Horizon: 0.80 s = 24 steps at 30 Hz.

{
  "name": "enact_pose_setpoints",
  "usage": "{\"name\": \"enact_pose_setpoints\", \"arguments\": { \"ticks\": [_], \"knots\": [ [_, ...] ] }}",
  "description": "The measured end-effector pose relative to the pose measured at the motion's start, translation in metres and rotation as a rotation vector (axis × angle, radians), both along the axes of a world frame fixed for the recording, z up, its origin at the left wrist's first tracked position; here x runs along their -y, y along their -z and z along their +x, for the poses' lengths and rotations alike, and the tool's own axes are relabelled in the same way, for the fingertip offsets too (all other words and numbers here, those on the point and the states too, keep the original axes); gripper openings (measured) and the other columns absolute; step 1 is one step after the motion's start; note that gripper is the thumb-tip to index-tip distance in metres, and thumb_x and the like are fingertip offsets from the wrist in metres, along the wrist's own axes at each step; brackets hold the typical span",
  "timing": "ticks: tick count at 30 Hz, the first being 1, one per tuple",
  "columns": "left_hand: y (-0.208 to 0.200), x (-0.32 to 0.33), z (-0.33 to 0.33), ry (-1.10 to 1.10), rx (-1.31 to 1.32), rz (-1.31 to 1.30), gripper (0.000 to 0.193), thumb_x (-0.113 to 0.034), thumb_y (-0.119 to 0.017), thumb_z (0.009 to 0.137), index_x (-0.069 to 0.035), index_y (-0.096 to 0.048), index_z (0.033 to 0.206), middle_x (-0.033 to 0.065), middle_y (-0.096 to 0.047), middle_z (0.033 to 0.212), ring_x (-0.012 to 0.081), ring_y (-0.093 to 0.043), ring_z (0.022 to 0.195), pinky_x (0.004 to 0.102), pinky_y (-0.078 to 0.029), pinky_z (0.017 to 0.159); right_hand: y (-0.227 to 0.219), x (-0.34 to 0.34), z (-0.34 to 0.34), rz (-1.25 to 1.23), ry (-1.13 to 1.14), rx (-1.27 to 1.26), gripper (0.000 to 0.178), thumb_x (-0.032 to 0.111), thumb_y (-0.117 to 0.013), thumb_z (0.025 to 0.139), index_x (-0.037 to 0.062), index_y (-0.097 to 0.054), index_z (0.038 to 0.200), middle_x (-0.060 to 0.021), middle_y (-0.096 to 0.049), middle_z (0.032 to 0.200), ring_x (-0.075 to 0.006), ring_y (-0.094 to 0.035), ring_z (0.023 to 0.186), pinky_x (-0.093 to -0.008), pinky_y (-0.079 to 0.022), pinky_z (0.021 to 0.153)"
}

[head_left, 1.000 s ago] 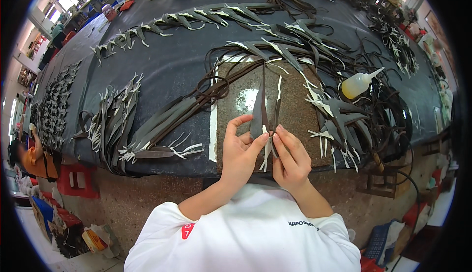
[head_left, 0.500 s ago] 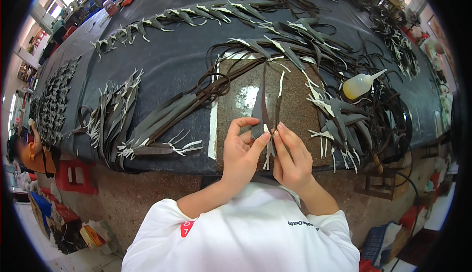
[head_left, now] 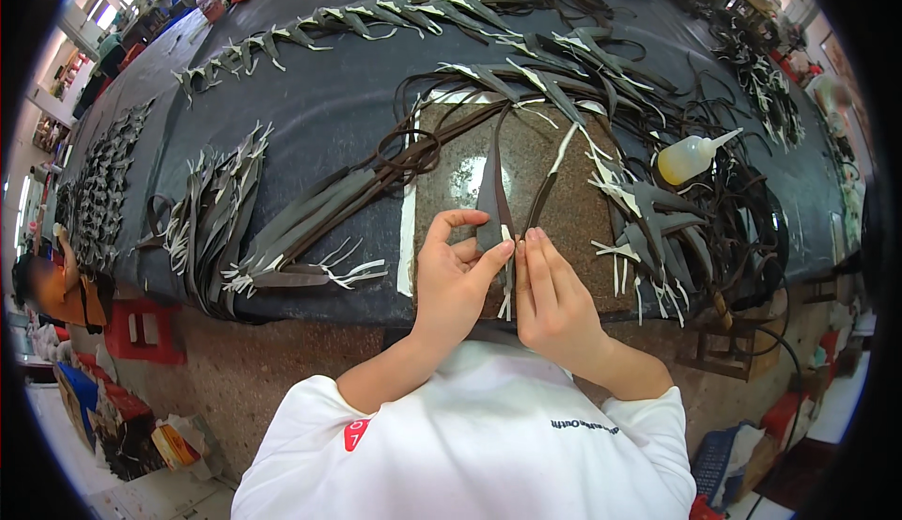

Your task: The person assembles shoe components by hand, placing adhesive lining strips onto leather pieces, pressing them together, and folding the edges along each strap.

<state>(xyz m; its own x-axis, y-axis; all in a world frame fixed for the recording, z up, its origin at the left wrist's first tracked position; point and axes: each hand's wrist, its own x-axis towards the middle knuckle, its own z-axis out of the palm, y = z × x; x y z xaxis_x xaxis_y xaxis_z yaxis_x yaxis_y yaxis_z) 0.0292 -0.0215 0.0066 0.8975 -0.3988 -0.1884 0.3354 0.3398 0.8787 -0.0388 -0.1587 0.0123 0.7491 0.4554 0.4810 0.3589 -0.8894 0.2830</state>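
Grey cloth, tapering and edged in brown, makes up the strip (head_left: 489,191) held in the left hand (head_left: 453,271), over the near middle of a speckled stone slab (head_left: 578,215). That hand's grip is narrow, with thumb and fingers closed on the strip's broad lower part beside a small white patch, while its thin upper end runs to the slab's far edge. Just beside it, the right hand (head_left: 559,290) has its fingertips pinched together on a thin brown cord (head_left: 539,202), which slants up and right to a white end. The two hands' fingertips nearly meet, and pale tails (head_left: 508,304) hang below them. Beneath the slab, a dark sheet covers the worktop (head_left: 319,135). Left of the slab, a sheaf of grey and brown strips (head_left: 324,219) lies slanting, with a thicker bundle (head_left: 221,229) further left. On the right, white-ended pieces (head_left: 648,215) overlap the slab's edge, near a dark tangle (head_left: 756,215) and a squeeze bottle (head_left: 684,160) holding yellow liquid, its nozzle pointing up and right. Along the far side, more pieces form a curving row (head_left: 348,22). Beyond the worktop's left end, a person in orange (head_left: 75,299) is near a red stool (head_left: 143,332).
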Motion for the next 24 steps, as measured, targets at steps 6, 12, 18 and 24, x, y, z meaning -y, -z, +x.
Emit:
{"name": "enact_pose_setpoints", "arguments": {
  "ticks": [6,12,18,24],
  "knots": [
    [-0.001,0.005,-0.002,0.018,-0.112,-0.100,0.041,0.003,-0.062,0.088,0.000,-0.038,0.122,0.0162,-0.067,0.097,0.0113,-0.064,0.084,0.0208,-0.051,0.070,0.004,-0.016,-0.001,-0.078,0.146,0.082,0.031,-0.006,-0.057,0.073,-0.0224,-0.060,0.099,-0.0355,-0.057,0.107,-0.0446,-0.061,0.102,-0.0409,-0.056,0.085],
    [0.002,-0.004,0.000,0.091,-0.099,-0.087,0.054,0.008,-0.061,0.086,-0.002,-0.032,0.130,0.0173,-0.064,0.107,0.0141,-0.064,0.095,0.0236,-0.053,0.079,-0.008,0.012,0.008,0.540,-0.070,-0.127,0.036,0.003,-0.061,0.071,-0.0102,-0.064,0.104,-0.0235,-0.061,0.107,-0.0364,-0.060,0.102,-0.0413,-0.052,0.086],
    [0.005,-0.008,-0.001,0.060,0.077,-0.019,0.053,0.010,-0.059,0.085,-0.002,-0.032,0.130,0.0158,-0.065,0.105,0.0122,-0.062,0.092,0.0223,-0.050,0.078,-0.010,0.044,0.036,0.777,-0.244,-0.222,0.024,-0.003,-0.073,0.067,0.0047,-0.066,0.088,-0.0065,-0.063,0.091,-0.0273,-0.059,0.091,-0.0371,-0.049,0.078],
    [0.006,-0.012,-0.006,0.080,0.117,0.081,0.052,0.008,-0.062,0.085,-0.002,-0.034,0.127,0.0141,-0.067,0.099,0.0093,-0.061,0.086,0.0212,-0.049,0.075,-0.009,0.043,0.042,0.757,-0.325,-0.309,0.021,0.001,-0.076,0.066,0.0070,-0.062,0.081,-0.0028,-0.061,0.087,-0.0243,-0.057,0.089,-0.0361,-0.046,0.079]
  ]
}}
